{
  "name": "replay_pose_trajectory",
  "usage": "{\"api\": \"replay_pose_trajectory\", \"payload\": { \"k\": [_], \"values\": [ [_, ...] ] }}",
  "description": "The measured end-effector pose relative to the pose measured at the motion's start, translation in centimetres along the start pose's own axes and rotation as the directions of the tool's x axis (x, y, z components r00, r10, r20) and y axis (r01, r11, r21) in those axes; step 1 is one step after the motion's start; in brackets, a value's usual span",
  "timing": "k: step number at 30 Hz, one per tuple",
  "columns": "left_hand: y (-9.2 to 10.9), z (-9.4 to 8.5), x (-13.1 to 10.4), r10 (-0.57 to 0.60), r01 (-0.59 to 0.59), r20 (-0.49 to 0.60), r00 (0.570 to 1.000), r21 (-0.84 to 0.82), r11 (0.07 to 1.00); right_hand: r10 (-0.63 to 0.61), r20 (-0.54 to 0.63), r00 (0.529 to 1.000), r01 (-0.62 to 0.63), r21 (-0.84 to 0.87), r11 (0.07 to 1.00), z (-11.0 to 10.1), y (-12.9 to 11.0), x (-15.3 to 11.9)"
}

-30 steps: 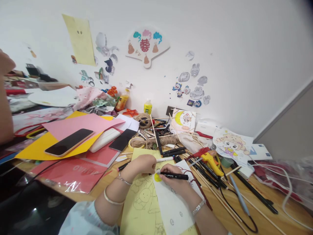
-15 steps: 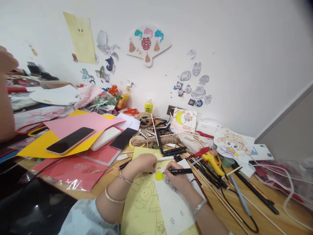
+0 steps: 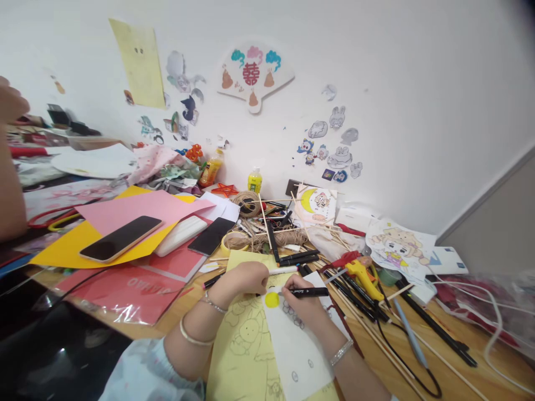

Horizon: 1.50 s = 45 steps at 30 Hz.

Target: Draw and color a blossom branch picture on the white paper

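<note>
Marker (image 3: pixel 307 292) tip slightly right now

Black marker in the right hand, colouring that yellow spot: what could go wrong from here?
The white sheet lies loose on the yellow paper; only the left hand pins it, so it may slip under the black marker. The right hand rests close to the yellow spot and might smear it. Loose markers nearby could be nudged.

Head cam, fwd-down, close over desk (image 3: pixel 418 356)
</note>
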<state>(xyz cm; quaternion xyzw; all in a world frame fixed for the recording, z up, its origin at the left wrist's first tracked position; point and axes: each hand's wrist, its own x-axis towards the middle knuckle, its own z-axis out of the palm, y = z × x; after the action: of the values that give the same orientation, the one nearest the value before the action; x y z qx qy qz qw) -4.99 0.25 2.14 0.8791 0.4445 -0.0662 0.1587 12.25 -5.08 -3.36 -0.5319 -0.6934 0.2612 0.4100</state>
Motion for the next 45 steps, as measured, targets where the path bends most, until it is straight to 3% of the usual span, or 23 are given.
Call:
{"api": "replay_pose_trajectory", "payload": {
  "k": [12,21,33,39,45],
  "values": [
    [0.0,-0.1,-0.1,0.005,-0.005,0.003,1.0,-0.026,1.0,0.01,-0.003,1.0,-0.01,0.021,1.0,-0.1,-0.1,-0.1],
    [0.0,0.1,0.0,-0.005,0.006,0.007,1.0,-0.045,0.999,-0.037,0.124,0.992,0.034,0.023,0.999,0.2,-0.4,-0.1],
    [0.0,0.2,0.1,0.005,-0.005,-0.015,1.0,-0.008,1.0,-0.055,0.108,0.993,0.059,-0.035,0.998,0.0,-0.8,-0.2],
    [0.2,0.0,-0.1,0.005,-0.006,-0.026,1.0,-0.037,0.999,-0.069,0.186,0.98,0.062,0.041,0.997,0.0,-1.0,-0.3],
    [0.3,-0.3,-0.3,-0.003,0.003,-0.005,1.0,-0.035,0.999,-0.065,0.193,0.979,0.052,0.067,0.996,0.0,-0.7,-0.3]
  ]
}}
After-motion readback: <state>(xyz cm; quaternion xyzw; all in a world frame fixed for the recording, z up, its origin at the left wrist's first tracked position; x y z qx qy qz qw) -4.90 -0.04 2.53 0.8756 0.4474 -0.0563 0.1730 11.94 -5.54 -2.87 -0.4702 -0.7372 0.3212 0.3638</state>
